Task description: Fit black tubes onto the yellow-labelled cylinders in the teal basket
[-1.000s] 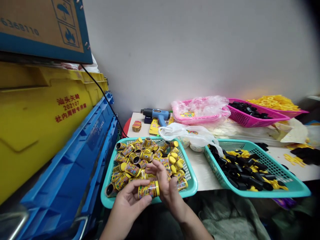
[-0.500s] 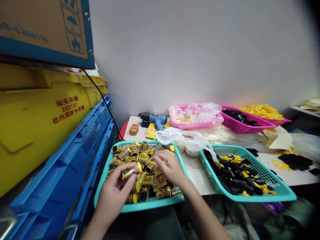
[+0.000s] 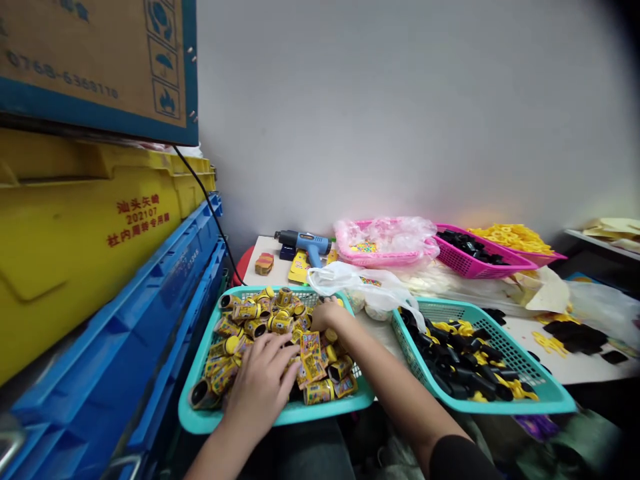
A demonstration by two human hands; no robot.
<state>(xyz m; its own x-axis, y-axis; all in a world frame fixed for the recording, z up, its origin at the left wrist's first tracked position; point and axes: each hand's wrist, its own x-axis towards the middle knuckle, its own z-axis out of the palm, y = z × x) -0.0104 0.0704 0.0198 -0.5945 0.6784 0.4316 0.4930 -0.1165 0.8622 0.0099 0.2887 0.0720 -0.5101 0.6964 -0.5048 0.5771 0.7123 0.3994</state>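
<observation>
A turquoise basket (image 3: 187, 393) in front of me is heaped with small yellow-lidded jars (image 3: 280, 323) wrapped in yellow printed labels. My left hand (image 3: 267, 373) lies palm down on the jars near the basket's front, fingers stretched out and apart. Deeper in, at the basket's right side, my right hand (image 3: 327, 317) reaches down among the jars. Its fingers point away from me and are mostly hidden, so whether it grips a jar does not show. Flat yellow printed cards (image 3: 311, 353) lie on the heap between my hands.
A second turquoise basket (image 3: 560, 398) with black and yellow plastic parts stands at right. Behind are a blue heat gun (image 3: 305, 241), a white plastic bag (image 3: 345, 279) and pink baskets (image 3: 475, 268). Blue crates (image 3: 100, 373), a yellow crate (image 3: 60, 267) and a carton (image 3: 90, 60) rise on the left.
The jar that was in my left hand is no longer in it; that hand now lies spread on the heap. My right hand has moved farther back in the basket.
</observation>
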